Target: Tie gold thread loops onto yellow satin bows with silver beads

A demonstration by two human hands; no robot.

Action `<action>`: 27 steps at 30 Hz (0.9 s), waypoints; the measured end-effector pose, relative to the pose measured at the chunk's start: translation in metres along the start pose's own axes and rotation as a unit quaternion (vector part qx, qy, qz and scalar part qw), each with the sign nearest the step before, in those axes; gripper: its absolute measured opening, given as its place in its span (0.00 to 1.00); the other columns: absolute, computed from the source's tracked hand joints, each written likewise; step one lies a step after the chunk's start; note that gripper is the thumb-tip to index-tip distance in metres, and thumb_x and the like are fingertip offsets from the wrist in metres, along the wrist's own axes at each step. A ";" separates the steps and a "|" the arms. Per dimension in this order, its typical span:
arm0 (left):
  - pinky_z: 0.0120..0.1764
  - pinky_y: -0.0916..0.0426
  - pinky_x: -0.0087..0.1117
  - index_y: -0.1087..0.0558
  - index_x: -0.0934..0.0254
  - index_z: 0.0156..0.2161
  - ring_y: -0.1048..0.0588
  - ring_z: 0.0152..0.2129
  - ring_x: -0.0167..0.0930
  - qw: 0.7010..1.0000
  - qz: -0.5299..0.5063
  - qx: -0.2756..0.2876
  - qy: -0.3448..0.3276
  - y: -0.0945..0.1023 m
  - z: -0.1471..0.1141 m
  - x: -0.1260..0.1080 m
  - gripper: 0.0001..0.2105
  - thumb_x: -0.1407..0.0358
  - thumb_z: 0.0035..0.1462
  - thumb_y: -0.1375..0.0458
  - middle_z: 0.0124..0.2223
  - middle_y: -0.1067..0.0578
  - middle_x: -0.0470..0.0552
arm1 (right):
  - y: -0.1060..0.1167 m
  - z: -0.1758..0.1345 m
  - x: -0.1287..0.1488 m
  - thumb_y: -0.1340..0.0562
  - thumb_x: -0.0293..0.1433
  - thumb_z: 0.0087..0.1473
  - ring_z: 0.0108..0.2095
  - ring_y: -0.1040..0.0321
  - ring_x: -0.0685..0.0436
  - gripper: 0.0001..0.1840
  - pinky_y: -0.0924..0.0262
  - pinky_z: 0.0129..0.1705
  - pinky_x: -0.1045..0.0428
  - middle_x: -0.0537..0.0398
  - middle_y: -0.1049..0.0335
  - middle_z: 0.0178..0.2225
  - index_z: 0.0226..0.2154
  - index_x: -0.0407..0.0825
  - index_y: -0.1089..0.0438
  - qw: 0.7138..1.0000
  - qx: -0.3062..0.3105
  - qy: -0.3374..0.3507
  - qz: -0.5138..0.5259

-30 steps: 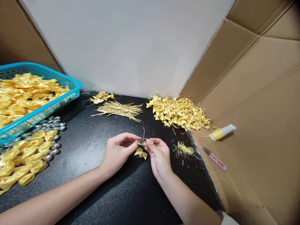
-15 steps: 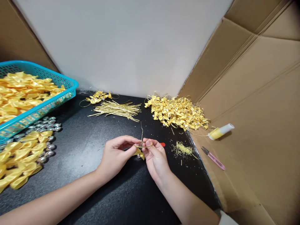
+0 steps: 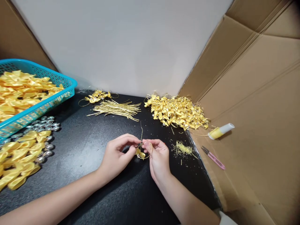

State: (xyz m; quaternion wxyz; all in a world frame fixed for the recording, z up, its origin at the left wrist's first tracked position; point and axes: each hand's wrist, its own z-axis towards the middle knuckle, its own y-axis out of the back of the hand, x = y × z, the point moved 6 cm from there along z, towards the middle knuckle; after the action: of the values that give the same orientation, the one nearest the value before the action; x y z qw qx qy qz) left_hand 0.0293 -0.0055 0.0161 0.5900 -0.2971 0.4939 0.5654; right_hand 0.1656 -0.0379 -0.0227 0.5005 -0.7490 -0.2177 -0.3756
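Observation:
Near the middle of the black table, my left hand [image 3: 122, 150] and my right hand [image 3: 158, 153] meet, thumbs and fingers pinched. Between them is a gold cord [image 3: 145, 157] bent into a loop, with a yellow ribbon bow [image 3: 140, 153] hanging just under the fingertips. My right hand pinches the cord at the loop's upper right. My left fingers close on the cord beside the bow; the exact grip is partly hidden. A thin loose thread end [image 3: 141, 129] sticks up past the fingertips.
A blue basket [image 3: 70, 84] of yellow bows stands left, with loose bows [image 3: 23, 156] and silver beads [image 3: 48, 153] beside it. Gold cords [image 3: 117, 109] lie behind my hands. Finished-looking bows [image 3: 178, 111] are heaped back right. Thread scraps [image 3: 184, 148], pink snips [image 3: 215, 161] and a thread spool [image 3: 220, 131] lie right.
The loop has swung from nearly flat above the bow to hanging down around its right side. The bow shows more fully, and my right hand has turned slightly.

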 end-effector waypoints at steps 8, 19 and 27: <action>0.32 0.31 0.27 0.23 0.66 0.28 0.25 0.27 0.29 0.981 0.010 0.192 0.038 -0.008 0.018 -0.006 0.11 0.64 0.57 0.43 0.29 0.22 0.50 | -0.003 -0.004 0.013 0.28 0.25 0.41 0.31 0.23 0.48 0.06 0.28 0.36 0.54 0.57 0.20 0.27 0.23 0.50 0.23 0.988 0.054 0.108 -0.099; 0.32 0.33 0.26 0.25 0.66 0.27 0.27 0.26 0.27 0.981 0.088 0.166 -0.042 0.000 0.021 -0.019 0.08 0.67 0.57 0.43 0.28 0.23 0.48 | -0.007 -0.007 0.030 0.29 0.28 0.42 0.32 0.30 0.47 0.17 0.35 0.34 0.50 0.54 0.22 0.36 0.38 0.51 0.26 0.907 0.102 0.232 -0.338; 0.32 0.34 0.25 0.26 0.65 0.27 0.27 0.25 0.26 0.972 0.130 0.189 -0.060 -0.002 0.019 -0.015 0.09 0.68 0.58 0.45 0.28 0.24 0.46 | -0.022 -0.017 0.056 0.37 0.24 0.52 0.30 0.32 0.46 0.06 0.36 0.34 0.50 0.54 0.23 0.28 0.29 0.50 0.25 0.787 0.140 0.397 -0.451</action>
State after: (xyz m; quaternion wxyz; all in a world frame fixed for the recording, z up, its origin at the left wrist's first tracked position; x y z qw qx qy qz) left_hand 0.0376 0.0062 0.0361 0.5855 -0.0795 0.5901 0.5502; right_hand 0.1791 -0.0476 0.0378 0.4155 -0.2726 -0.3631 -0.7881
